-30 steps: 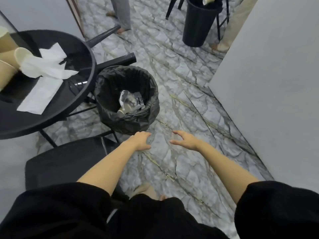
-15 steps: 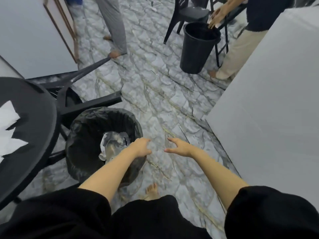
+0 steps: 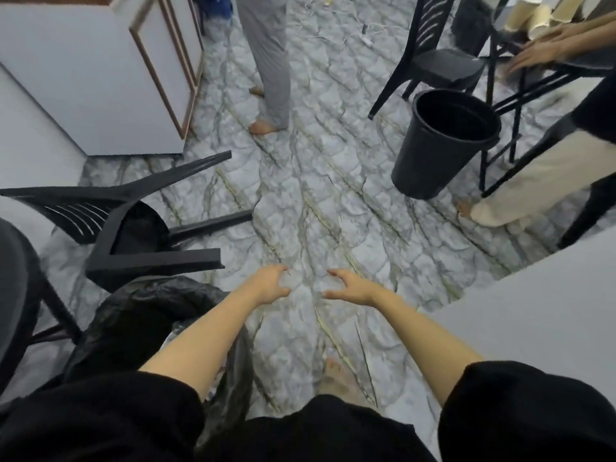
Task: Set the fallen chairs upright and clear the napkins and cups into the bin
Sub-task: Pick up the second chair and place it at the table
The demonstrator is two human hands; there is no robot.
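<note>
A black plastic chair (image 3: 133,225) lies on its side on the marble floor at the left, legs pointing right. Just below it stands a bin lined with a black bag (image 3: 140,315), partly hidden by my left arm. My left hand (image 3: 270,285) hovers empty with curled fingers, right of the chair's nearest leg and not touching it. My right hand (image 3: 350,288) is beside it, also empty with fingers apart. The edge of the round black table (image 3: 13,295) shows at far left; its napkins and cups are out of view.
A second black bin (image 3: 443,141) stands at upper right beside an upright black chair (image 3: 430,58). One person in grey trousers (image 3: 270,61) stands ahead; another in beige trousers (image 3: 540,175) reaches over paper cups (image 3: 533,15). A white cabinet (image 3: 100,71) and a grey partition (image 3: 533,311) flank me.
My view has lifted and turned away from the table, so the napkins and cups left the frame and the fallen chair came fully into sight. Both hands stayed forward and empty.
</note>
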